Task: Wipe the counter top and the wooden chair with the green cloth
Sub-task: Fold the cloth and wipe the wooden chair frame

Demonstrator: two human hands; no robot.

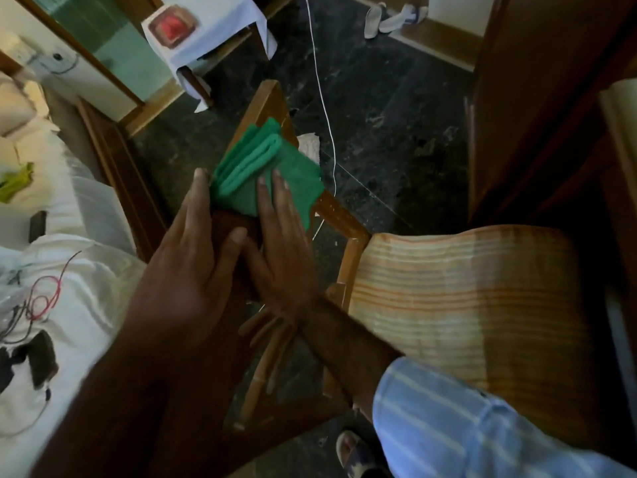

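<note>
The wooden chair (339, 215) stands below me, seen from above, with a striped orange seat cushion (465, 291). A folded green cloth (275, 170) lies over the top rail of its back. My right hand (282, 246), reaching in from a blue striped sleeve, lies flat with its fingers pressed on the cloth. To its left, my left hand (186, 267) wraps around the chair's back, its fingertips touching the cloth's left edge. No counter top is in view.
A bed (62, 270) with white sheets, loose wires and a dark phone is close on the left. A small table (213, 32) draped in white stands beyond. A white cable (324, 108) crosses the dark stone floor. Brown wooden furniture (537, 98) rises on the right. My sandalled foot (351, 450) is below.
</note>
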